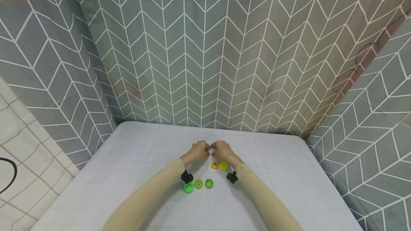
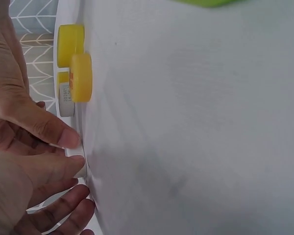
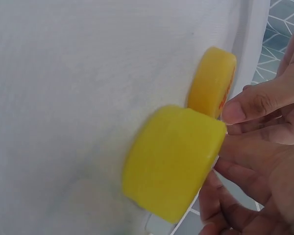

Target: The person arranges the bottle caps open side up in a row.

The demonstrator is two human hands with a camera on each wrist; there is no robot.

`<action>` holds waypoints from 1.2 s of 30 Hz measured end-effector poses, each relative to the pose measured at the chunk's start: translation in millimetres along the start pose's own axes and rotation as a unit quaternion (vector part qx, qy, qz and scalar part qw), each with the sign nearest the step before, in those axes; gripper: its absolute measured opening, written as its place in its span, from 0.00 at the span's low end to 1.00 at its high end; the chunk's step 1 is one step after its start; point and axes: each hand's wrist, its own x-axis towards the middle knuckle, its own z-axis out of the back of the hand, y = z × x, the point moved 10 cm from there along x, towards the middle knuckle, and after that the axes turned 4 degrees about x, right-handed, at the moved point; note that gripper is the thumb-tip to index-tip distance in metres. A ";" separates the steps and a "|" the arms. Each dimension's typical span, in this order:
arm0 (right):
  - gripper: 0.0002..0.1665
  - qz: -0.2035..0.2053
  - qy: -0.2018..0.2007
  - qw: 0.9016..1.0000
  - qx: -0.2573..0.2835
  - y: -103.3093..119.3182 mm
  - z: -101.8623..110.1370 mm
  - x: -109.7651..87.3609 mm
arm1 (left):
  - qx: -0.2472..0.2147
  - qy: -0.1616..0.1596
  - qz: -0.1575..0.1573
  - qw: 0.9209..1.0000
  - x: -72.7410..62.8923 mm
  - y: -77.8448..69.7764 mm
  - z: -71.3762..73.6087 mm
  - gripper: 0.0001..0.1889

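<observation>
Near the middle of the table both hands meet with their fingertips close together. My left hand (image 1: 197, 150) pinches a small white piece (image 2: 83, 171), most of it hidden by the fingers. Right beside it, my right hand (image 1: 223, 150) has its thumb and fingers bent around the same spot; whether it grips the white piece too is not visible. Nearer me, just below the right hand, lie an orange-yellow bottle cap (image 1: 214, 165) with a red print and a plain yellow bottle cap (image 1: 223, 166). A white round piece (image 2: 66, 100) with a printed date shows behind the orange-yellow cap.
Closer to me, a row of green bottle caps stands between the forearms: a bright green cap (image 1: 188, 188), a yellow-green cap (image 1: 198, 184) and a green cap (image 1: 209, 183). A white cloth covers the table (image 1: 154, 134). Patterned curtains (image 1: 205, 52) rise behind and beside it.
</observation>
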 end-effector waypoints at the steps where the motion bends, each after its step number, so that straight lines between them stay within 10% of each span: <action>1: 0.21 0.001 -0.001 1.000 -0.002 0.1 0.2 0.4 | 0.002 -0.001 0.000 1.000 0.0 -0.1 0.9 0.15; 15: 0.18 0.006 0.000 1.000 0.009 0.4 -0.7 -3.2 | -0.028 -0.018 0.005 0.999 -2.9 3.2 4.7 0.13; 36: 0.13 0.084 -0.005 0.993 0.079 7.4 10.4 -15.5 | -0.073 -0.034 -0.073 0.994 -15.2 -8.9 24.4 0.09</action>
